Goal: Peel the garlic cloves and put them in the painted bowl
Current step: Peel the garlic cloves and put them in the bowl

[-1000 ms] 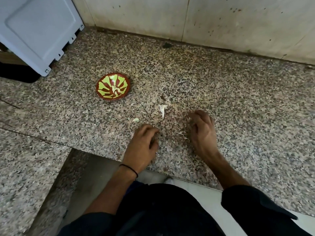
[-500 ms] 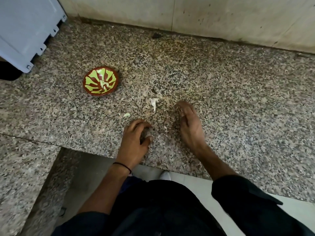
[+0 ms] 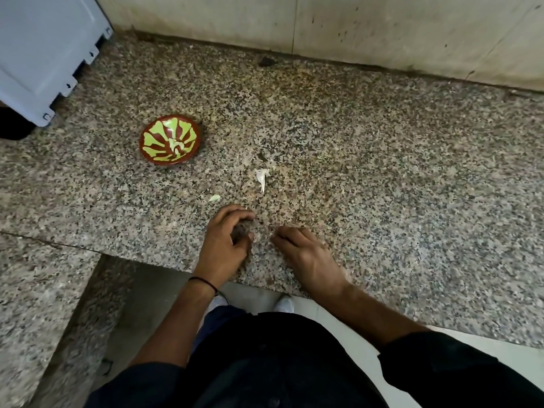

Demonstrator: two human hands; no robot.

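Brown painted bowl, perhaps lime-green petals.

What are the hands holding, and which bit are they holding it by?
It cannot be told. The left hand and the right hand both curl their fingers down on the counter, and anything inside them is hidden.

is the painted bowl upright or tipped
Upright: the brown-and-green painted bowl rests on its base, painted inside facing up.

No readable text, label, brand, number or sign shows on anything in view.
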